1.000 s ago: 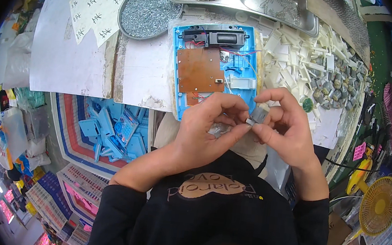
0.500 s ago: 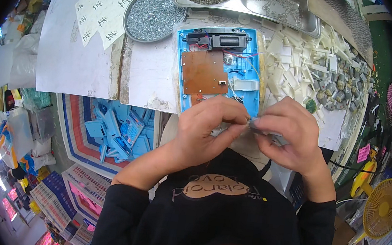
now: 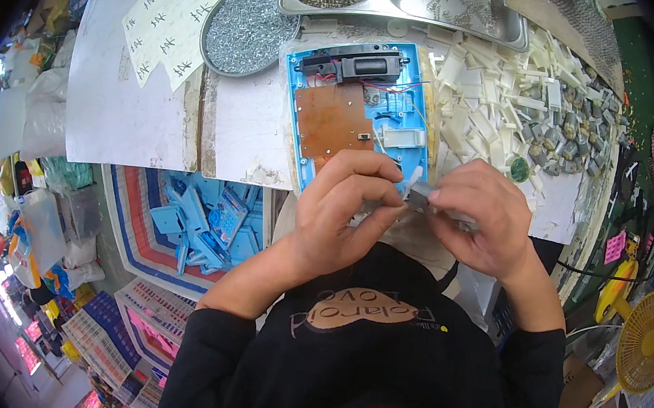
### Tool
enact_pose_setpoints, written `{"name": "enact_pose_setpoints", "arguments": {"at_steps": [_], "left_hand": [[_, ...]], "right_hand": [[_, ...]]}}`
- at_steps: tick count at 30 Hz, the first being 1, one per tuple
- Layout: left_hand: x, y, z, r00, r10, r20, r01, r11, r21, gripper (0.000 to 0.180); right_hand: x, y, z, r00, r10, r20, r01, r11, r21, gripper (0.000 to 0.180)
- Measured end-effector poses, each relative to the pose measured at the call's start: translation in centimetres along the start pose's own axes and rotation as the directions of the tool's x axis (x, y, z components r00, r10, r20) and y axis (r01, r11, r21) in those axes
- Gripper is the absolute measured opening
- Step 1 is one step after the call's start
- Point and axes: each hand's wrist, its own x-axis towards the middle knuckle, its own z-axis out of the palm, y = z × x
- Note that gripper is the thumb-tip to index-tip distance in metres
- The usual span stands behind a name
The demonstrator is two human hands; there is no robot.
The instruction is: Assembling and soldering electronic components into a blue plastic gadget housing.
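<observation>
In front of my body, both hands meet over the near edge of a blue plastic housing. My right hand (image 3: 483,216) pinches a small grey motor (image 3: 421,194) between thumb and fingertips. My left hand (image 3: 352,207) is closed, its fingertips pressed at a small white plastic piece (image 3: 413,179) beside the motor; how far the two parts join is hidden by my fingers. The blue housing (image 3: 429,63) lies on the table, holding a brown circuit board (image 3: 332,121), a black speaker-like unit (image 3: 361,66) and thin wires.
White plastic brackets (image 3: 485,101) and grey motors (image 3: 569,138) are heaped on the right. Screws fill a round tray (image 3: 250,29), beside a steel divided tray (image 3: 504,31). Blue parts (image 3: 201,223) lie in a striped container at left below the table. A yellow fan (image 3: 647,341) stands right.
The grey motor and white piece now show plainly between my fingertips, where they were mostly hidden before. My hands stay close together. The whole view has shifted slightly.
</observation>
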Motion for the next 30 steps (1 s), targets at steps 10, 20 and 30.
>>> {"name": "enact_pose_setpoints", "arguments": {"at_steps": [10, 20, 30], "left_hand": [[5.9, -2.3, -2.1, 0.989, 0.144, 0.030, -0.141, 0.866, 0.480, 0.035], [9.3, -3.7, -1.4, 0.900, 0.191, 0.391, -0.420, 0.616, 0.666, 0.021], [10.2, -3.5, -1.7, 0.887, 0.178, 0.426, -0.446, 0.574, 0.687, 0.014]], "right_hand": [[-2.4, 0.3, -1.0, 0.931, 0.363, -0.043, -0.345, 0.912, 0.220, 0.034], [-4.0, 0.4, -3.8, 0.861, 0.501, -0.088, -0.477, 0.855, 0.201, 0.035], [-2.2, 0.7, -3.6, 0.942, 0.336, 0.001, -0.336, 0.941, -0.022, 0.034]]}}
